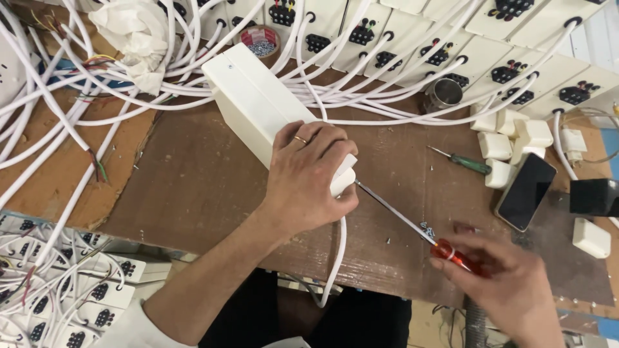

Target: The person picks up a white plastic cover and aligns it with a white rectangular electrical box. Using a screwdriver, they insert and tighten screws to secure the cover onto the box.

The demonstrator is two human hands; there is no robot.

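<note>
- A worn brown tabletop point(193, 187) fills the middle of the view, scuffed and dusty.
- At its left lies a lighter wooden board point(45, 161), scratched.
- The near edge of the tabletop is rough and chipped.
- At the far right, a strip of blue surface point(609, 145) shows.
- Light is even and bright, with soft shadows.

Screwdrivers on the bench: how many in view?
2. A red-handled screwdriver is in the right hand, its tip at the end of the white box that the left hand holds. A green-handled screwdriver lies on the bench near the phone. Cables may hide more.
</note>
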